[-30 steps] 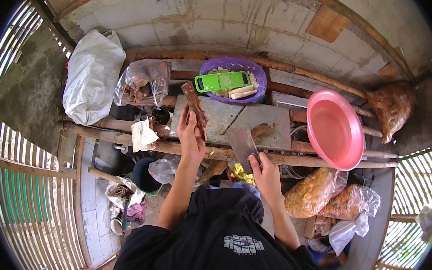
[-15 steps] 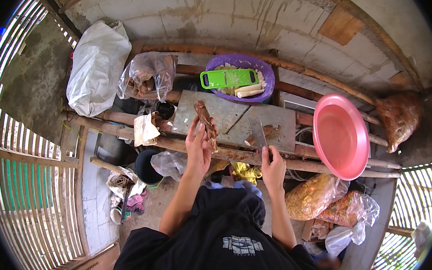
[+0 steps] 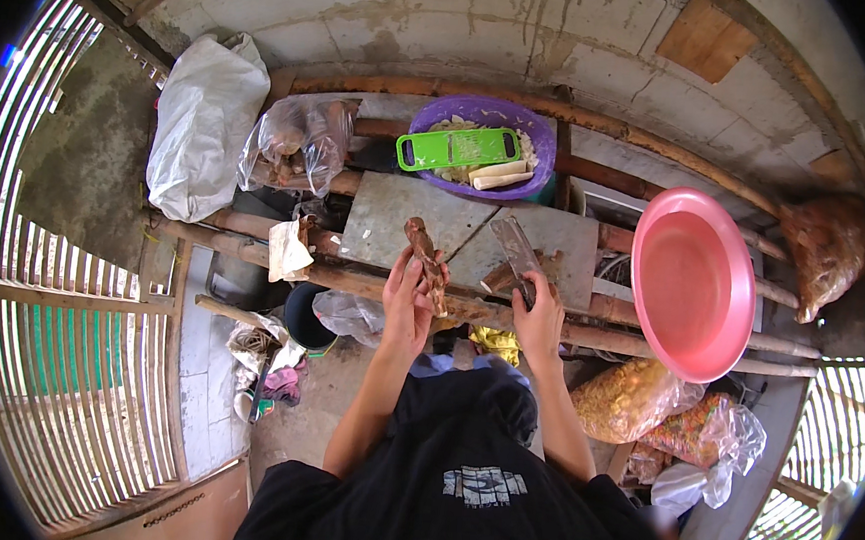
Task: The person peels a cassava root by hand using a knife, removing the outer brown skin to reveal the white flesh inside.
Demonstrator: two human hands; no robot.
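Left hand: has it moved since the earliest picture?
Yes: judged against the grey slab, the left hand has shifted rightward and lower in the view, carrying the brown root along.

Root (image 3: 426, 254) rough, bark-like; knife blade (image 3: 515, 244) smooth metal; basin (image 3: 693, 278) glossy plastic; slab (image 3: 391, 215) matt; grater (image 3: 461, 150) plastic.

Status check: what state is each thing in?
Left hand: closed on brown root
Brown root: held, tilted, skin showing
Right hand: closed on knife
Knife: blade uncovered
Second root: lying on grey board, partly hidden
Green grater: lying across purple tub
Purple tub: holding white sticks and shreds
Pink basin: uncovered
Clear bag: bulging
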